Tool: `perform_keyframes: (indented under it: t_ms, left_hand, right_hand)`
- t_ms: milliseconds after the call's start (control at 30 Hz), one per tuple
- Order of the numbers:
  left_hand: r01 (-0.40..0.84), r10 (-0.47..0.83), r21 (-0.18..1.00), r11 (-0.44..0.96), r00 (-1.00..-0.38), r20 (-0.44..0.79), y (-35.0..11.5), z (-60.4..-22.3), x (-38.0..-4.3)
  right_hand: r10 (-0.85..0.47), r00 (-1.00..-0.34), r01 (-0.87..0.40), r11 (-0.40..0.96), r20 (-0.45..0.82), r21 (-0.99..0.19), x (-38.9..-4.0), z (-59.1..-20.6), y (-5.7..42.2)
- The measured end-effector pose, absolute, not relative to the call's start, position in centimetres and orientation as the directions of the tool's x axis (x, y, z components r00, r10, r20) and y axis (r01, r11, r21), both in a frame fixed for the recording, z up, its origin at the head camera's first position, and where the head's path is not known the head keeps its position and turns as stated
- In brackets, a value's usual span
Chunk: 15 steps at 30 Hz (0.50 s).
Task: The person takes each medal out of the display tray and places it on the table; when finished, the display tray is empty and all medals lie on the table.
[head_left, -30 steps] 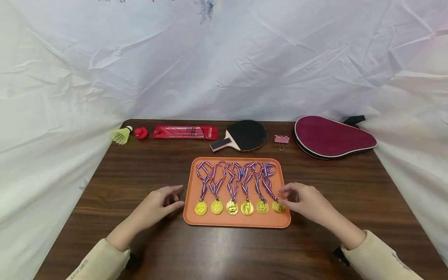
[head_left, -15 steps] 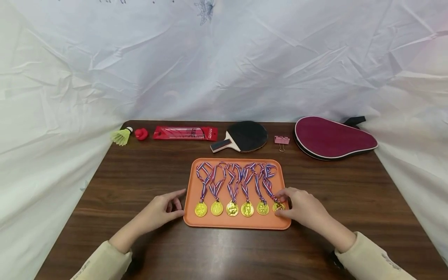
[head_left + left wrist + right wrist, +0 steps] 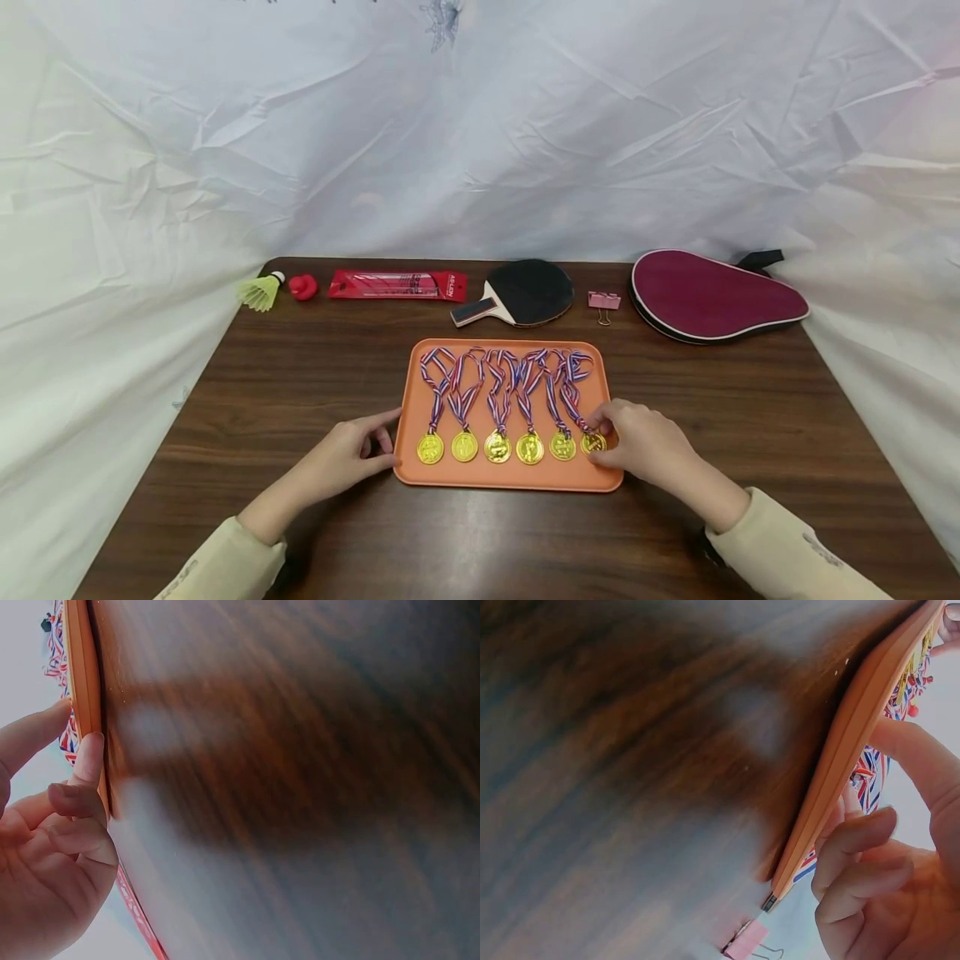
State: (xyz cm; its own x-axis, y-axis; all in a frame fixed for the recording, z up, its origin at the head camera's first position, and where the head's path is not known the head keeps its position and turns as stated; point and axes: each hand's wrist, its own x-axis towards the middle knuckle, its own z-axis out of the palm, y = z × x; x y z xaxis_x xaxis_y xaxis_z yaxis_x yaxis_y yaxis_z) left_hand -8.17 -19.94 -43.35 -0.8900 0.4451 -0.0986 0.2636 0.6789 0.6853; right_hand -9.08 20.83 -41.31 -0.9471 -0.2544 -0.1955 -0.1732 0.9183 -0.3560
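Several gold medals, each with a red, white and blue ribbon, lie in a row on an orange tray point(image 3: 510, 477). At the right end is one medal point(image 3: 592, 443), partly covered; my right hand point(image 3: 647, 442) pinches it by its edges with thumb and index finger. In the right wrist view the thumb reaches over the tray rim point(image 3: 840, 761), and the medal itself is hidden. My left hand point(image 3: 341, 457) touches the tray's left edge with thumb and index finger set apart. The left wrist view shows one fingertip point(image 3: 91, 746) against the tray's outer wall.
Along the back of the brown table point(image 3: 480, 542) lie a yellow shuttlecock point(image 3: 260, 292), a red rubber duck point(image 3: 303, 287), a red flat packet point(image 3: 397, 284), a table tennis bat point(image 3: 531, 292), a pink binder clip point(image 3: 604, 300) and a maroon bat case point(image 3: 712, 296). White cloth hangs behind.
My right hand has come in from the right and closed on the rightmost medal, which has shifted slightly left. My left hand has moved right to touch the tray's edge.
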Motion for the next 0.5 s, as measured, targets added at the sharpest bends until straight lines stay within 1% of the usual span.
perform_keyframes:
  t_ms: [133, 367, 500]
  left_hand:
    - [0.272, 0.451, 0.683, 0.678, -0.888, -0.094, -19.93, -43.53, -8.18]
    - [0.287, 0.459, 0.681, 0.674, -0.885, -0.082, -19.86, -43.56, -8.22]
    - [0.287, 0.457, 0.676, 0.679, -0.885, -0.083, -19.78, -43.54, -8.15]
  right_hand:
    - [-0.255, -0.945, -0.175, 0.922, -0.203, -0.345, -9.02, -41.36, 20.76]
    - [-0.238, -0.944, -0.137, 0.912, -0.227, -0.386, -9.28, -41.31, 20.91]
    - [-0.239, -0.945, -0.135, 0.908, -0.225, -0.397, -9.49, -41.14, 21.41]
